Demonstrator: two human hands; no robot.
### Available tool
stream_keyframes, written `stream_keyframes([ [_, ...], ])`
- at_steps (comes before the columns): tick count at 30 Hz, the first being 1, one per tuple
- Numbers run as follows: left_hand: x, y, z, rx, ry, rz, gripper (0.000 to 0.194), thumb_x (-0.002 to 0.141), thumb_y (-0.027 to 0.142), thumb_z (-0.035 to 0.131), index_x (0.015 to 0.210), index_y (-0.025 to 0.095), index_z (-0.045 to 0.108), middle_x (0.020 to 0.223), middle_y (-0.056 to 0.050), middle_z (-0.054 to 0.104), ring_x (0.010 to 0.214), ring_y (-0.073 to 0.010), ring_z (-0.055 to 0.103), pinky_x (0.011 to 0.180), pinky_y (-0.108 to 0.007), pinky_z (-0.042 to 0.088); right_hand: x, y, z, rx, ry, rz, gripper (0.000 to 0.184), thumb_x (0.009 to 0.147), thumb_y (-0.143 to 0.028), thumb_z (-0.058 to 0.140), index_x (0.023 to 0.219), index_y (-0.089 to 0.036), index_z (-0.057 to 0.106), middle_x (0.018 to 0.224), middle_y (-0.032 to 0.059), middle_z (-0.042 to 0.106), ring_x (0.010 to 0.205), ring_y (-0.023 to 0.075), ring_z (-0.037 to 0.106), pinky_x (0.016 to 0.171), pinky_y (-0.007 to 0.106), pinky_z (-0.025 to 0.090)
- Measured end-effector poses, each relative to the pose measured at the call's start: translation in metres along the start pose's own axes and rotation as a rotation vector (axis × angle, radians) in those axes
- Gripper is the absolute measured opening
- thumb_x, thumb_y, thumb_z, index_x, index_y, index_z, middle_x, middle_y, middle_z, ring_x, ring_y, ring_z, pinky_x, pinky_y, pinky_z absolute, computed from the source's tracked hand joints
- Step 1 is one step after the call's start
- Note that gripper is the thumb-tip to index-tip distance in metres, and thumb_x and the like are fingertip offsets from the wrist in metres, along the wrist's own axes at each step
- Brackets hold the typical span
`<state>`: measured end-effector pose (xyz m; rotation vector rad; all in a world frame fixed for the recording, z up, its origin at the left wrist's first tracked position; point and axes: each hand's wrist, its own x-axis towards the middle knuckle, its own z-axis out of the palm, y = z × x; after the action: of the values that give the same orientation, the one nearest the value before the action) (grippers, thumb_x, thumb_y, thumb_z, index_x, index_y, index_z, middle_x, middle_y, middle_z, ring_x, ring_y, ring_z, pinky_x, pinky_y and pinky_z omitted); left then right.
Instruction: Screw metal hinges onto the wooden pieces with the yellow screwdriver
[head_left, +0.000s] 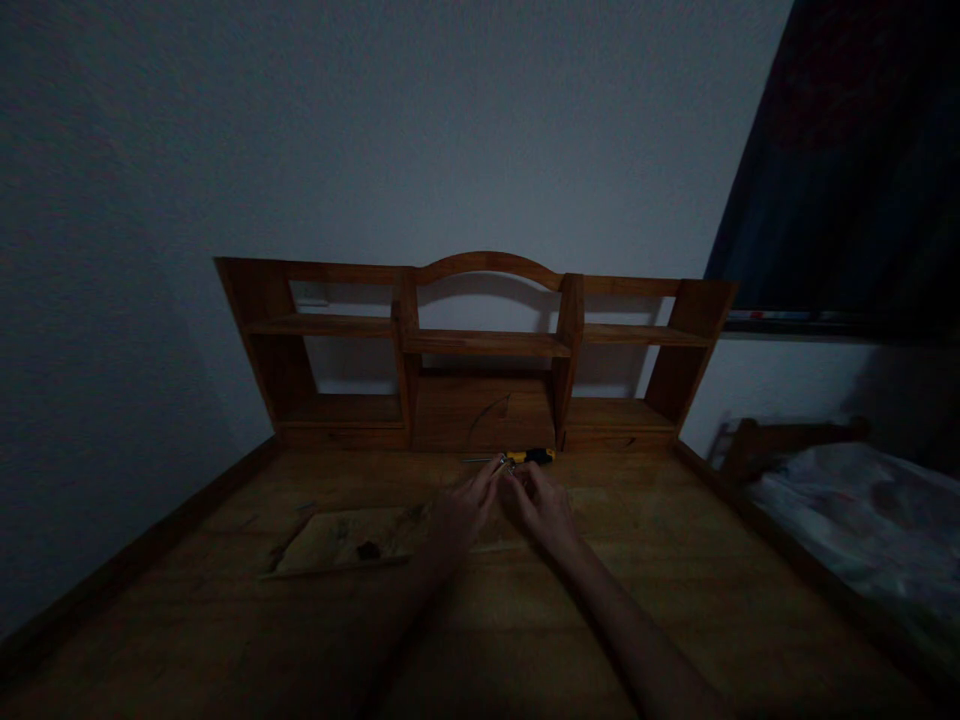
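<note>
Both hands meet over the far middle of the wooden desk [637, 600]. My left hand [466, 507] is closed, its fingertips pinched together. Opposite it, my right hand [546, 508] is closed too, with fingers bent inward. A small shiny bit shows between the fingertips, too dark and tiny to name. Just beyond the fingers lies a screwdriver [538, 456] with a yellow and black handle, its thin shaft pointing left. The fingers partly cover it, and I cannot tell whether they touch it.
A wooden shelf unit [487, 345] stands along the desk's back edge against the wall. Left of my hands, the desktop has a pale worn patch [352, 535] with a dark hole. Past the right edge are a plastic-covered heap [862, 510] and a dark curtain [847, 170]. The light is dim.
</note>
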<state>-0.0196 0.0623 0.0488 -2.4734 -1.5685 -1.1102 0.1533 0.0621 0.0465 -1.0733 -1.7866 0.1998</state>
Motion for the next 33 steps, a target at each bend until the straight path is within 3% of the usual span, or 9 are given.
stream_keyframes([
  [7,0.0,-0.003,0.004,-0.007,0.029,0.014,0.045,0.103,0.031,0.039,0.147,0.03,0.045,0.122,-0.003,0.071,0.096,-0.0157,0.073,0.091,-0.027,0.055,0.0,-0.001,0.0,-0.015,0.014,0.021,0.017,0.096,-0.038,0.054,0.094,-0.021,0.058,0.077,-0.0003,0.065,0.066,0.0149,0.062,0.064,0.025,0.044],
  [14,-0.001,-0.008,0.009,-0.031,0.073,0.057,0.046,0.102,0.028,0.042,0.148,0.03,0.043,0.134,0.0,0.064,0.107,-0.0158,0.07,0.092,-0.027,0.056,0.0,-0.001,-0.003,-0.015,-0.03,-0.011,0.02,0.1,-0.031,0.045,0.104,-0.022,0.063,0.099,0.0046,0.073,0.091,0.0199,0.069,0.08,0.029,0.048],
  [26,-0.001,-0.007,0.008,0.029,0.066,0.021,0.046,0.102,0.029,0.043,0.147,0.032,0.045,0.123,-0.002,0.071,0.092,-0.0171,0.074,0.084,-0.029,0.058,0.0,0.002,0.0,-0.04,0.01,0.008,0.019,0.097,-0.038,0.054,0.098,-0.022,0.063,0.08,0.0017,0.07,0.07,0.017,0.066,0.066,0.026,0.047],
  [33,-0.001,-0.007,0.009,-0.016,0.047,0.017,0.046,0.103,0.031,0.04,0.149,0.032,0.043,0.132,-0.001,0.066,0.1,-0.0154,0.072,0.092,-0.027,0.056,0.0,0.004,0.001,-0.03,-0.005,-0.028,0.022,0.1,-0.033,0.047,0.107,-0.022,0.065,0.103,0.0055,0.074,0.092,0.0203,0.071,0.081,0.029,0.05],
])
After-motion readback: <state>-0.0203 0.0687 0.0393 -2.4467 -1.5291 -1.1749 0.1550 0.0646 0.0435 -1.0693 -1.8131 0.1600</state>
